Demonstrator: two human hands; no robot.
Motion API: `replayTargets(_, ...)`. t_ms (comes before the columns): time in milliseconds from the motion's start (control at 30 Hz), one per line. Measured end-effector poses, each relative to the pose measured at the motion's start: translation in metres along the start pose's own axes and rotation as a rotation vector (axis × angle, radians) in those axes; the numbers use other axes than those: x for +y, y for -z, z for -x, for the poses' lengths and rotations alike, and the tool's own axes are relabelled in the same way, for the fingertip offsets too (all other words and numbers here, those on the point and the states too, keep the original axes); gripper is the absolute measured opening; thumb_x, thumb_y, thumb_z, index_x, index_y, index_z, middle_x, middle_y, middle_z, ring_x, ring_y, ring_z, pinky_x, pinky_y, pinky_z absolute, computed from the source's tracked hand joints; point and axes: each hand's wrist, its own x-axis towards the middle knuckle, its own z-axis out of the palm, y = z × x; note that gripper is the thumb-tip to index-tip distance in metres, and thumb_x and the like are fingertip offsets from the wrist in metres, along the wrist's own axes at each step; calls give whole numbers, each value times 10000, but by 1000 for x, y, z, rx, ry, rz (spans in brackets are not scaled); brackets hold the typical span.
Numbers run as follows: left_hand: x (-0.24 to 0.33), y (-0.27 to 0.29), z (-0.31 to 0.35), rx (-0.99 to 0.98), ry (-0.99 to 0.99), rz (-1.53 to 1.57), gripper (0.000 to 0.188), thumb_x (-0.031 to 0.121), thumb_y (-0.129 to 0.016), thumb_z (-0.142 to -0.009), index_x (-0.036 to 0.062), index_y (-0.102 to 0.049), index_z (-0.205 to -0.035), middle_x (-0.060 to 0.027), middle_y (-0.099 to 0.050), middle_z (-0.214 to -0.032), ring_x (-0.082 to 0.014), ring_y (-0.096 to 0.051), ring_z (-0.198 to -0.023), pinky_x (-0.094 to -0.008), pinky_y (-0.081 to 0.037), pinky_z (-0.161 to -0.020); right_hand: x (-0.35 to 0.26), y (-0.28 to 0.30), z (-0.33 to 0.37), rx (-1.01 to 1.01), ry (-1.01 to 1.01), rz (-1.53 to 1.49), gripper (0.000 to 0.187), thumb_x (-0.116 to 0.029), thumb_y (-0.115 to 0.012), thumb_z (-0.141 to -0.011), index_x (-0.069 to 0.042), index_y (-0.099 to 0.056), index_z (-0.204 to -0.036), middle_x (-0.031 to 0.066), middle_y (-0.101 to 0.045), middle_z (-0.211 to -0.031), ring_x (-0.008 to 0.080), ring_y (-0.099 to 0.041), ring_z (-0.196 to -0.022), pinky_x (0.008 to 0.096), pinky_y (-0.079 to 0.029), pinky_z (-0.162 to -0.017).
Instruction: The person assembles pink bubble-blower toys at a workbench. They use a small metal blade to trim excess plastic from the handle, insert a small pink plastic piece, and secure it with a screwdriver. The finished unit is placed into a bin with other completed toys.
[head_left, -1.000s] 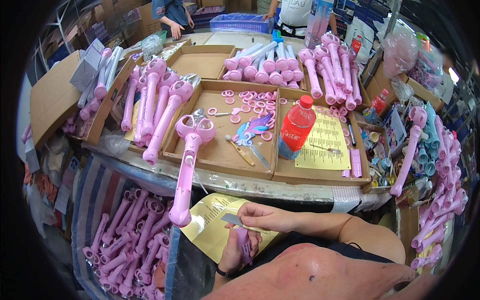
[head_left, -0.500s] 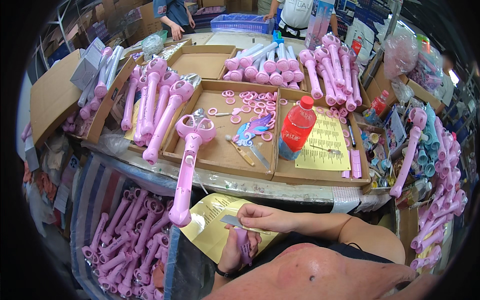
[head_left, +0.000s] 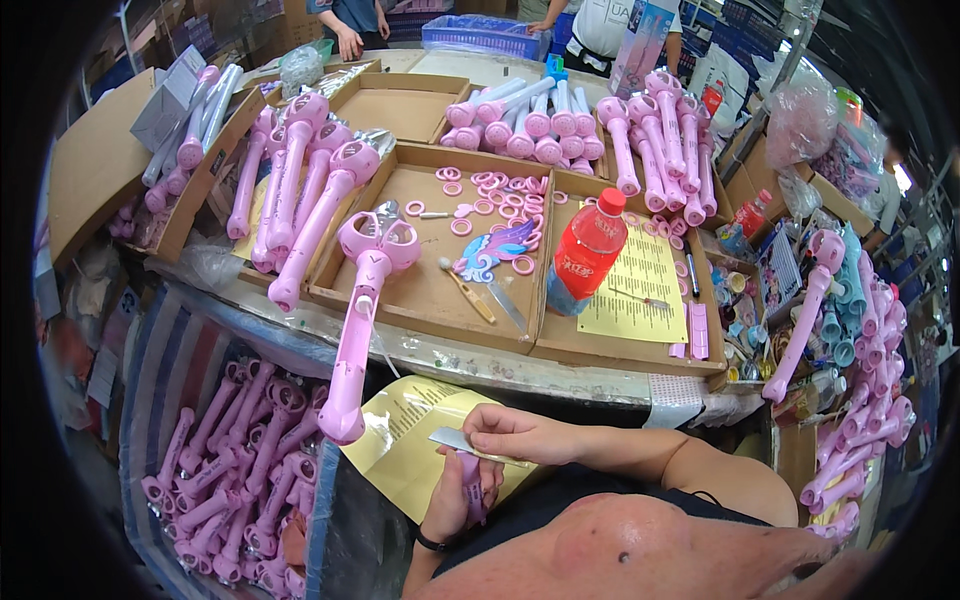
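Note:
My left hand (head_left: 450, 503) is closed around a pink plastic handle piece (head_left: 472, 480) with small dark print on it. Above it, my right hand (head_left: 515, 436) pinches a knife with a flat, wide silver blade (head_left: 449, 437). The blade points left and lies across the top of the pink piece; whether it touches cannot be made out. Beneath both hands a glossy yellow printed sheet (head_left: 395, 455) rests at my lap. Just left of them a pink toy wand (head_left: 352, 360) with a round openwork head hangs over the bench's front edge, a thin white cord beside it.
A cardboard tray (head_left: 400, 285) holds pink rings, a winged ornament (head_left: 492, 252) and a small brush (head_left: 465, 292). To its right stands a red-capped bottle (head_left: 588, 255). More wands fill a striped bag (head_left: 145, 375) at lower left. Two people stand across the bench.
The view has shifted slightly, so the bench and trays appear a little further left and up. My hands keep the same grip on the knife and pink piece.

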Motion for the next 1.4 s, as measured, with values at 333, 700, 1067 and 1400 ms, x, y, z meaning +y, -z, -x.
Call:
replayTargets(333,5,-5,-1,69,-129,-98,565,546,-236,-974,46,-488,-895,-35,-501,-726,-78,-436,-570,-201,-349,-516,2,1,-4,-14,60,61,252,-306,-446,-987,-62,-422,-1045,37,-535,-924,106,-606,-741,253,-497,-658)
replayTargets(700,4,-14,1,88,-296,-32,314,344,-308,-1014,65,-421,-926,-19,-445,-747,-78,-392,-591,-206,-328,-527,4,1,-4,8,94,45,230,-275,-447,-989,-51,-428,-1039,31,-531,-921,104,-596,-738,252,-495,-670)
replayTargets(1067,15,-15,10,7,-113,-267,239,77,-404,-942,13,-406,-1173,-41,-496,-947,-83,-460,-770,-227,-403,-679,-9,13,2,-35,81,236,220,-230,-456,-987,-30,-460,-1080,32,-544,-924,86,-575,-771,240,-480,-668)
replayTargets(1400,-1,0,1,0,-167,-362,385,22,-449,-903,16,-354,-1277,-38,-503,-959,-100,-503,-828,-244,-424,-744,-17,17,9,-57,114,229,179,-173,-457,-984,-19,-472,-1074,58,-567,-957,100,-580,-801,259,-488,-699)
